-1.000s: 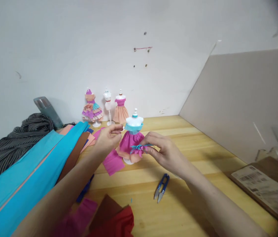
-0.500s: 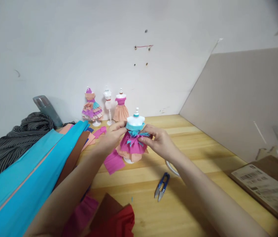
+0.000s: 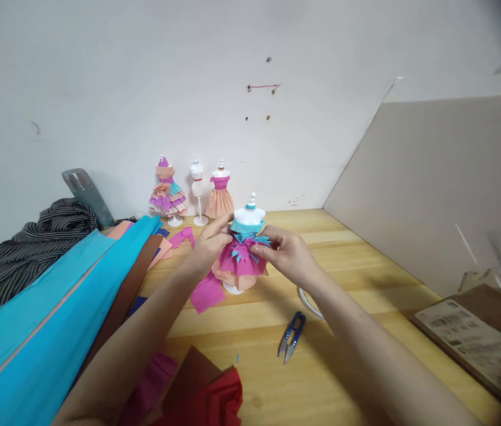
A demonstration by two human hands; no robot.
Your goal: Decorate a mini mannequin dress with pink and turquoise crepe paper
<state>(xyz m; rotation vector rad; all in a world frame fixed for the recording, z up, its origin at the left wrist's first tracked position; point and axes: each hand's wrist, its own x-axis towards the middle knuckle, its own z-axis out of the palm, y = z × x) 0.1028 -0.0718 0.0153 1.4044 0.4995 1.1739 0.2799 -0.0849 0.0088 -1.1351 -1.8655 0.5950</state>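
Note:
A small white dress form (image 3: 249, 216) stands on the wooden table, wearing a paper dress (image 3: 242, 260) with a blue top, a magenta skirt and a peach layer below. At its waist sits a blue and magenta paper bow (image 3: 247, 244). My right hand (image 3: 286, 251) pinches the bow's right side between thumb and fingers. On the other side, my left hand (image 3: 211, 245) is closed against the dress at the waist, its fingertips partly hidden behind the form. Blue thread snips (image 3: 292, 337) lie nearer to me, and a white tape roll (image 3: 310, 303) is partly covered by my right forearm.
Against the wall stand a ruffled dress form (image 3: 168, 192), a bare one (image 3: 197, 189) and one in a peach skirt (image 3: 221, 195). Blue paper sheets (image 3: 86, 296) and striped cloth (image 3: 41, 248) fill the left. Red paper (image 3: 219, 399) lies in front, cardboard (image 3: 477, 331) at right.
The dress form has shifted slightly right and is turned or tilted a little. My left hand has moved slightly with it; my right hand keeps its pinch at the bow.

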